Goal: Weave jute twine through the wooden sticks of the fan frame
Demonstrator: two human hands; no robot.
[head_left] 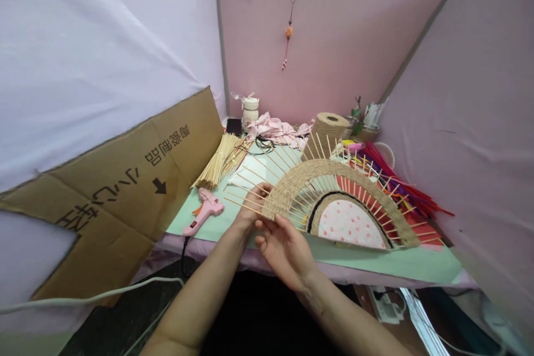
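A half-round woven fan of thin sticks and tan twine stands tilted on the table. Its inner half-disc is white fabric with pink dots, edged in tan and black. My left hand grips the fan's left end, its fingers partly hidden behind the sticks and the woven band. Just below that end, my right hand has its palm turned towards me. Its thumb and curled fingers close on the band's lower left corner; whether a strand of twine is between them is too small to tell.
Left of the fan lie a pink glue gun with a cord and a stick bundle. Behind stand a twine spool, pink cloth and a white bottle. Coloured pipe cleaners lie right; a cardboard sheet leans left.
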